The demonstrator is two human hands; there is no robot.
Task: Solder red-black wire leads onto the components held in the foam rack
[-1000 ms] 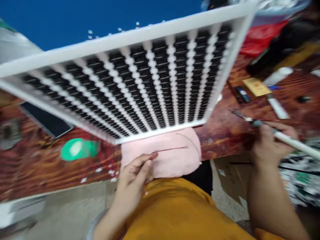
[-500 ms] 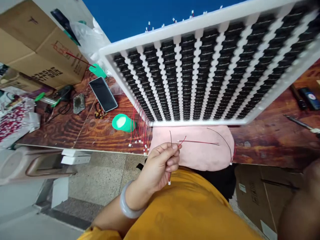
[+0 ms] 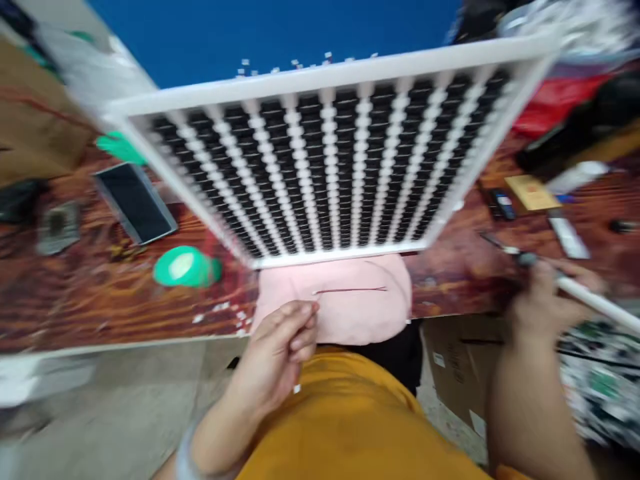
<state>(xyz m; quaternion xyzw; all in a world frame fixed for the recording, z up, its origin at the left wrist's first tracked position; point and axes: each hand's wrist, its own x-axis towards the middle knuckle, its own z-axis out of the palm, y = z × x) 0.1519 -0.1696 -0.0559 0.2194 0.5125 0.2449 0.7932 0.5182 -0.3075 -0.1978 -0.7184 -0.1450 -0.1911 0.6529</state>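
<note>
the left hand (image 3: 280, 347) pinches thin wires between curled fingers, just short of the pink pad (image 3: 350, 313); a red wire (image 3: 350, 291) lies just beyond its fingertips; the right hand (image 3: 543, 300) is closed around a white-handled tool (image 3: 585, 297), the tip beyond its fingers.

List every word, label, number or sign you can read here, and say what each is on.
None can be read; the picture is blurred by motion.
Yellow card on the wooden table: dark print, too blurred to read.
Cardboard box under the table: white labels, too small and blurred.
Small dark device beside the card: a light patch, unreadable.
Phone: screen dark, no text.
White frame of black components: no markings visible.
</note>
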